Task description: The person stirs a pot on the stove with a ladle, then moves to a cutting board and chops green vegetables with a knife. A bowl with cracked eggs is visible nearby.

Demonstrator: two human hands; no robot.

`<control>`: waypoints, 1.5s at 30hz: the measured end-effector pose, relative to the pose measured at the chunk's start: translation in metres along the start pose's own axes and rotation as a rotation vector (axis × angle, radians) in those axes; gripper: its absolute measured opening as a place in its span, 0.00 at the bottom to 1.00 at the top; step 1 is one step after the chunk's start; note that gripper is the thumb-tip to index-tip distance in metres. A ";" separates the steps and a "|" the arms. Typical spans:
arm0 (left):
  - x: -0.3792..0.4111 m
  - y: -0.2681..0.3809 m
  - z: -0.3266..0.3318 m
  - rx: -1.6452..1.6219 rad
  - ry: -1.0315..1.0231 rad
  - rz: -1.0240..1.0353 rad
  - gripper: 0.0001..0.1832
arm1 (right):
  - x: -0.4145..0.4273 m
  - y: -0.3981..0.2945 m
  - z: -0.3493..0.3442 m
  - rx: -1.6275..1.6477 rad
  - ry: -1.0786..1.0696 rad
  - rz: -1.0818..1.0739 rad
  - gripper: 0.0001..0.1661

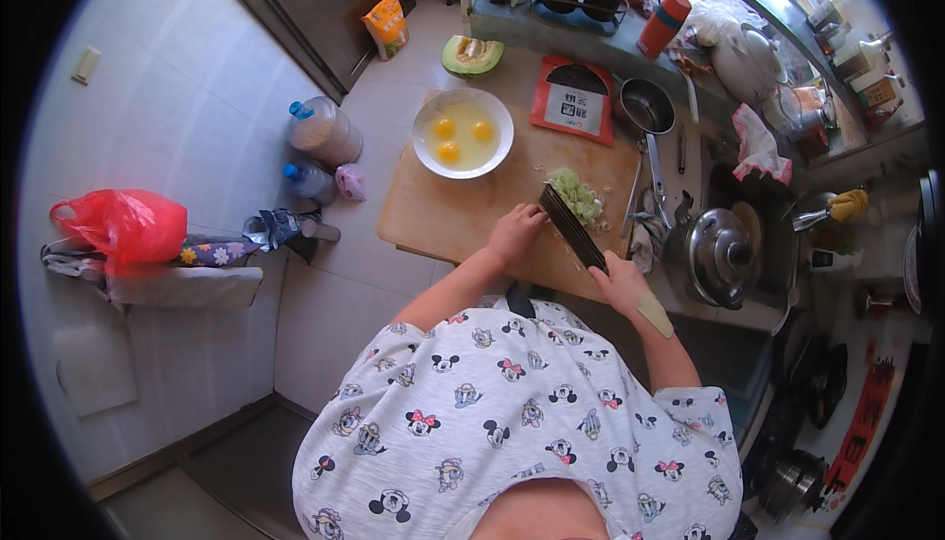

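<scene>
My right hand [622,284] grips the handle of a dark-bladed kitchen knife [572,228], whose blade slants up and left over a wooden cutting board [509,252]. At the far end of the blade is my left hand [519,232], its fingers bent close to the metal. Whether those fingers hold anything is hidden. Just beyond the blade lies a heap of sliced pale-green scallion or leek [577,194], with small bits scattered around it. A white bowl [506,130] with three egg yolks [448,150] in clear egg white stands at the board's back left.
Behind the board are a cut melon [472,60] and a red food pouch [574,101]. To the right sit a small saucepan [647,106], a crumpled cloth [647,233] and a lidded steel pot [712,256] by the sink [775,259]. Large plastic bottles [325,130] stand at left.
</scene>
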State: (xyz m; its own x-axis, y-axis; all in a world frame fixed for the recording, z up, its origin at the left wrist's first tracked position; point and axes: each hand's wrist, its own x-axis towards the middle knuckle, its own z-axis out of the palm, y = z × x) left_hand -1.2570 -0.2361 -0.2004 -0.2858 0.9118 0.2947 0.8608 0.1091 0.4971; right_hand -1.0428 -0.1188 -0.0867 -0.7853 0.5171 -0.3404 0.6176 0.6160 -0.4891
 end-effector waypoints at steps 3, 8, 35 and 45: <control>-0.002 0.000 0.000 -0.003 0.006 -0.012 0.18 | 0.001 0.004 -0.004 0.003 -0.031 -0.016 0.17; 0.001 0.004 -0.006 0.005 0.000 -0.026 0.18 | 0.022 0.013 0.017 -0.023 -0.003 -0.045 0.17; -0.002 0.005 -0.013 -0.011 -0.022 -0.008 0.17 | 0.056 -0.005 0.043 0.108 0.242 -0.063 0.18; 0.002 0.008 -0.018 -0.011 -0.047 0.004 0.19 | 0.006 -0.006 0.019 0.059 0.092 -0.005 0.17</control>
State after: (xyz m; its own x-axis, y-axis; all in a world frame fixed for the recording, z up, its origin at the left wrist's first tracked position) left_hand -1.2585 -0.2406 -0.1811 -0.2618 0.9299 0.2582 0.8572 0.1011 0.5050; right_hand -1.0521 -0.1310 -0.1014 -0.7794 0.5683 -0.2639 0.6079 0.5837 -0.5383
